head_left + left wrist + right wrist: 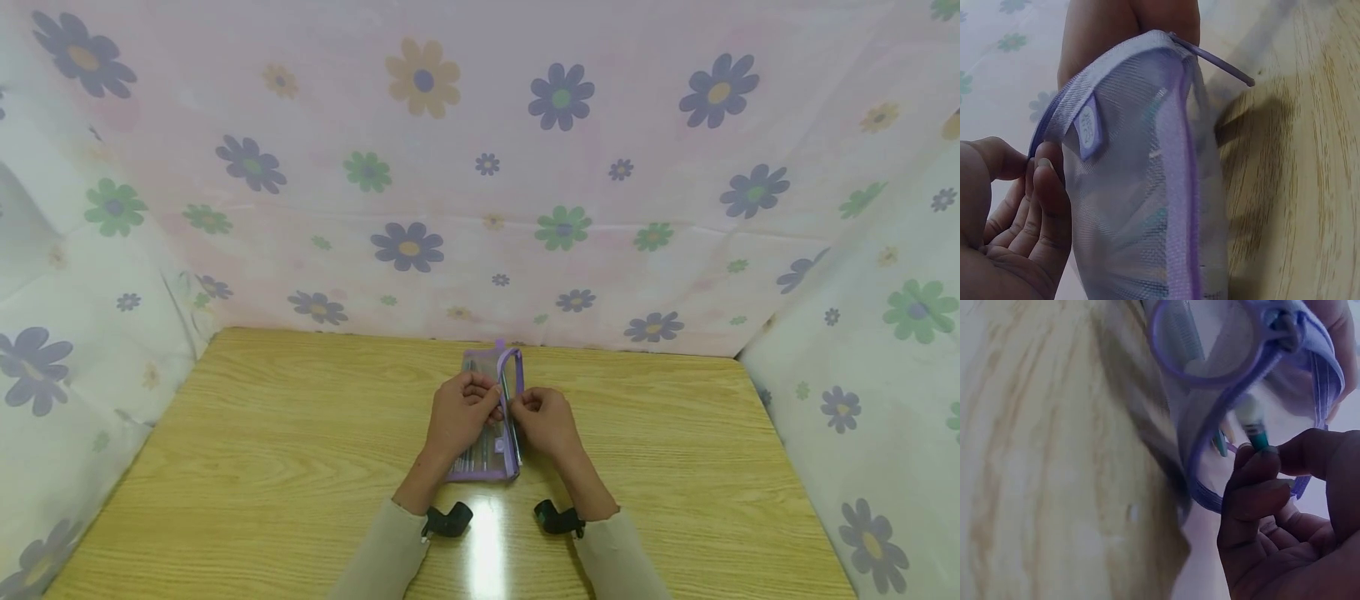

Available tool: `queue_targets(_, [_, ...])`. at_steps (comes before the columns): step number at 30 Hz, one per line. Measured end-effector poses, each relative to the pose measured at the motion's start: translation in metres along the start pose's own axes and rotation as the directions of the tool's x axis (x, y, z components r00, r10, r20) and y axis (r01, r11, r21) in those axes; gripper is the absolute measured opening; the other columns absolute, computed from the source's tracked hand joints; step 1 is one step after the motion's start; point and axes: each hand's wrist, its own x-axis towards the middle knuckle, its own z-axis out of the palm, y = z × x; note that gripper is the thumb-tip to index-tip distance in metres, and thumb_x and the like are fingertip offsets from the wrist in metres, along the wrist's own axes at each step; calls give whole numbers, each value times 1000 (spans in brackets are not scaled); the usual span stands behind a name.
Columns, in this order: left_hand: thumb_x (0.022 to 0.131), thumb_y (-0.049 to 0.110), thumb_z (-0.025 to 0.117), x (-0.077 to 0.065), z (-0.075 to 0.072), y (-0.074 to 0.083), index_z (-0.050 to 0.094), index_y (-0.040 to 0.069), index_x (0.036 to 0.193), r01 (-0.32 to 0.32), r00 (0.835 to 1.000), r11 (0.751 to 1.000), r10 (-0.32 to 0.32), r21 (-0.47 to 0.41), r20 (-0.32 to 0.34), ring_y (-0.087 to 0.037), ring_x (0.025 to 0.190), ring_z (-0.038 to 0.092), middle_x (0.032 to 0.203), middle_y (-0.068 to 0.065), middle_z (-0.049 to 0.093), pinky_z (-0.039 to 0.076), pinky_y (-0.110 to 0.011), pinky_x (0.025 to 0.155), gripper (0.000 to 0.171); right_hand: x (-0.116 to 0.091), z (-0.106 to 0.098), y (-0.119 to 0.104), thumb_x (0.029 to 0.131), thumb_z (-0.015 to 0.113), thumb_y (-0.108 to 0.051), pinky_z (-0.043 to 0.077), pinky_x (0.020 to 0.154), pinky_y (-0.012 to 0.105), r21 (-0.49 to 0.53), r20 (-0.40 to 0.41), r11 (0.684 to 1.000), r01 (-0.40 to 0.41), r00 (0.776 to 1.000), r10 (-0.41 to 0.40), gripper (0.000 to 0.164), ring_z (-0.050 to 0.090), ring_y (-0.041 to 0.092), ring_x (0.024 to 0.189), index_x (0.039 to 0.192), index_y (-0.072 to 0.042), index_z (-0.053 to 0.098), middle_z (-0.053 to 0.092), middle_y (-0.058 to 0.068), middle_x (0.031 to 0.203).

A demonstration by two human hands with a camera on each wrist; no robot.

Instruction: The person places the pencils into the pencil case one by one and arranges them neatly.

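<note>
A see-through mesh zip pouch with purple trim (477,476) stands on the table, its zipped mouth gaping toward the right. My left hand (459,417) pinches the zipper edge (1054,122) between thumb and fingers, next to a small purple label (1089,131). With thumb and forefinger my right hand (549,423) pinches a green pencil (1260,438) right at the pouch mouth, its white eraser end toward the inside. Several slim pens or pencils (471,457) lie inside, blurred by the mesh. A purple ring (1155,339) hangs at the zipper's end.
The wood-grain table (300,433) reaches back to a flower-printed curtain (487,192), with more of the same cloth at both sides. Black wrist devices (450,520) sit under both wrists, by the light sleeves (390,550).
</note>
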Motion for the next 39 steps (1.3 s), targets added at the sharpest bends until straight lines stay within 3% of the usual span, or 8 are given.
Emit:
queue_targets(6, [102, 8, 72, 1, 0, -2, 70, -3, 105, 8, 1000, 1000, -8, 10, 7, -20, 65, 73, 86, -15, 73, 63, -30, 58, 11, 0, 3, 1, 100, 66, -11, 53, 55, 24, -34, -3, 999, 12, 1000, -12, 17, 63, 13, 66, 94, 2, 75, 70, 7, 77])
queue_targets(11, [101, 7, 72, 0, 1, -1, 71, -3, 105, 12, 1000, 1000, -12, 0, 7, -28, 67, 74, 85, -15, 73, 63, -31, 58, 11, -2, 4, -2, 99, 65, -9, 52, 54, 24, -57, -1, 998, 30, 1000, -30, 16, 61, 13, 63, 94, 3, 75, 69, 6, 75])
queue_targets(26, [100, -4, 68, 0, 4, 4, 68, -12, 105, 46, 999, 999, -46, 12, 3, -53, 74, 71, 86, -25, 72, 63, -57, 65, 10, -1, 9, -2, 99, 69, -7, 55, 58, 25, -127, -5, 989, 71, 997, -72, 13, 64, 14, 68, 96, 4, 75, 71, 7, 80])
queue_targets(39, [101, 9, 74, -2, 3, 0, 71, -2, 104, 20, 1000, 999, -21, 36, 19, -25, 66, 74, 85, -15, 74, 65, -35, 59, 12, 2, -4, 5, 97, 69, -10, 58, 61, 27, -137, -18, 985, 109, 993, -113, 11, 66, 14, 71, 97, -1, 76, 72, 5, 83])
